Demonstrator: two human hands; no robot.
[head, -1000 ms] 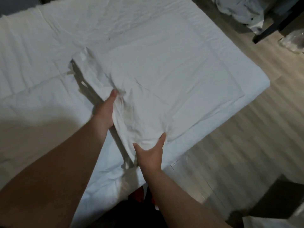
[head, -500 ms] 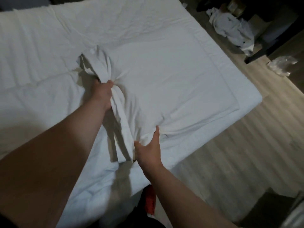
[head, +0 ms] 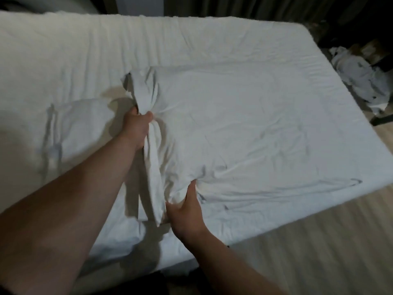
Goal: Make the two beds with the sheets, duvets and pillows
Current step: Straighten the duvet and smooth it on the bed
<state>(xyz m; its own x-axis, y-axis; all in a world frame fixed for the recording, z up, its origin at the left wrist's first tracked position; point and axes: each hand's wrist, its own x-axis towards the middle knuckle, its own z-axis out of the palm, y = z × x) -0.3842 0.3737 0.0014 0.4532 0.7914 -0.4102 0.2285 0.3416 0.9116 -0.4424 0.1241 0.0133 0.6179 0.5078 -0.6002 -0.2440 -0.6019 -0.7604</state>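
The job looked like it was near its start. One bed (head: 63, 50) was in view, and it already had a white cover pulled over the mattress. On top of it lay a white sheet (head: 244, 135), folded into a big flat square and not yet spread out. It sat on the right half of the bed, close to the near edge.

The left hand (head: 138, 128) was clenched tight round the far part of the sheet's left edge, so the cloth was squeezed into a thick bunch that stuck up past the fist. The right hand (head: 185, 209) grasped the near corner, thumb on top, and the cloth puckered there too.

I saw no pillows on the bed, and I could not tell if the puffy lump on the left was a duvet. The second bed was not in view. So I think most of the work was left: opening the sheet, laying it flat, adding duvets and pillows, then doing the other bed.

The sheet looked thin, soft and floppy, with lots of little wrinkles. The bed looked thick and squashy, with rounded edges. The floor (head: 319, 252) was pale wood planks. A crumpled pile of white cloth (head: 361, 81) lay on it past the bed's right side. A dark curtain (head: 255, 7) hung behind.
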